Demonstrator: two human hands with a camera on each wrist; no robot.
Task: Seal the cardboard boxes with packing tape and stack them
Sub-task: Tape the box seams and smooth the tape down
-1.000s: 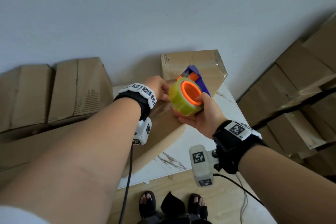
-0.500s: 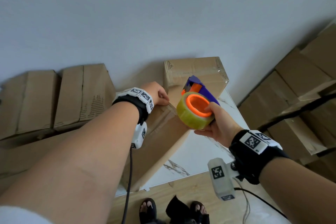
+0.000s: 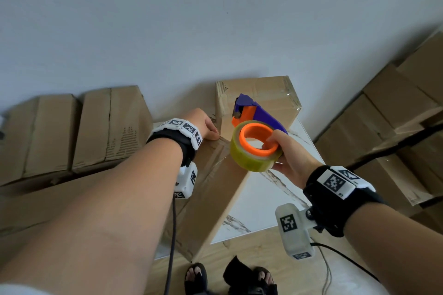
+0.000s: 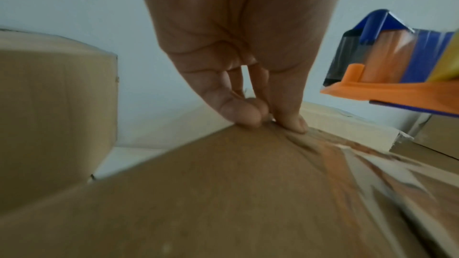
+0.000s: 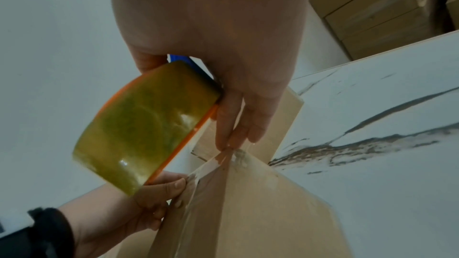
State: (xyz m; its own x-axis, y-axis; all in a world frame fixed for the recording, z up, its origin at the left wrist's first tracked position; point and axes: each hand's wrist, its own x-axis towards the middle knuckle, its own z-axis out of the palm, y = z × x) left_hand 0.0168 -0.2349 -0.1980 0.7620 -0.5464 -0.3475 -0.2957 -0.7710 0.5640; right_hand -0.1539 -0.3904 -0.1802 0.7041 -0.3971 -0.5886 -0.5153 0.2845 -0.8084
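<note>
Long cardboard box (image 3: 215, 189) lies on the white marble-look desk (image 3: 266, 201), its near end overhanging the desk edge, its far end up by a second, taped box (image 3: 259, 100) at the wall. A clear strip of tape (image 3: 211, 175) runs along its top seam, wrinkled near the far end.

Left hand (image 3: 207, 124) rests at the far end of the long box — fingers (image 4: 290, 123) held together, tips pressing the tape end down onto the cardboard, not pinching anything.

Right hand (image 3: 287, 153) holds the tape dispenser (image 3: 255, 137) just above the box: thumb hooked in the orange core, fingers (image 5: 238, 123) lying straight under the yellow roll. Purple blade end points away, toward the taped box.

Handling, as a judgement: the box looks light and fairly stiff, but its thin walls would dent under a hard squeeze; taped surfaces are slick. Best taken with flat palms on the two long sides or under the short ends, not by the taped seam. The dispenser is rigid with a toothed cutter — grip by core and frame, away from the blade.

More boxes are stacked left (image 3: 79, 132) and right (image 3: 395, 127).
</note>
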